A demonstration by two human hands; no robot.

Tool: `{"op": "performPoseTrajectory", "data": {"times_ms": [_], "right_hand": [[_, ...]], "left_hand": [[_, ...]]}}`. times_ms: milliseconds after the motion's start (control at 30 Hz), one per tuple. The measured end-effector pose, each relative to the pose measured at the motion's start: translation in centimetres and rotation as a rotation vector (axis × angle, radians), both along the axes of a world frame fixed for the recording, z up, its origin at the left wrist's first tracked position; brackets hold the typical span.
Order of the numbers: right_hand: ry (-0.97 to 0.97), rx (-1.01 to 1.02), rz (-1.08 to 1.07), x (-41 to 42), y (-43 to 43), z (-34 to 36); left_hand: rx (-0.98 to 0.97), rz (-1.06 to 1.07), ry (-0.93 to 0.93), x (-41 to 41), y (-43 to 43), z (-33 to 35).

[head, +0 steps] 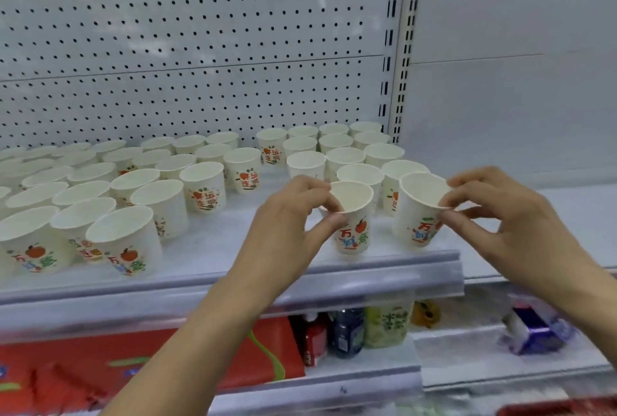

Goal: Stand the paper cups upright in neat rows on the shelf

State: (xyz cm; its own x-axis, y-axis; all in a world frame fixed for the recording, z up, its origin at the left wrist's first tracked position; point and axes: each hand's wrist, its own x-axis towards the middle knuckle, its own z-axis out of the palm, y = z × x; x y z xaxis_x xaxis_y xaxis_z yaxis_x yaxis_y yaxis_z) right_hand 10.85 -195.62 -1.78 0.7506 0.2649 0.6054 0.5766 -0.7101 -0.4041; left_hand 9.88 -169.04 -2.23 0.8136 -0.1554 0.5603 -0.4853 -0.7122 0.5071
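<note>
At the shelf's (384, 268) front edge, we set two more cups upright.
Our left hand (293, 215) pinched one cup (352, 215) by its rim, our right hand (500, 215) another (417, 215), fingers clamped; many rows (334, 152) stood behind, so little seemed left.

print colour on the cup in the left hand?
White cup in the left hand, with red-orange fruit and red, blue and green characters. Head view, the only one.
</note>
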Motion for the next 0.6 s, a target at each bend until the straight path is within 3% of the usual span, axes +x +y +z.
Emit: {"op": "performPoseTrajectory", "data": {"times_ms": [200, 367, 600], "right_hand": [[0.04, -0.07, -0.008, 1.1, -1.0, -1.1], [0.052, 0.041, -0.015, 1.4, -1.0, -1.1], [0.382, 0.291, -0.01, 2.5, 0.1, -1.8]], "left_hand": [[0.033, 0.018, 0.055, 1.3, -2.2, -0.5], [-0.085, 0.012, 0.138, 1.1, -2.5, -1.0], [-0.251, 0.086, 0.281, 0.9, -3.4, -1.7]]}}
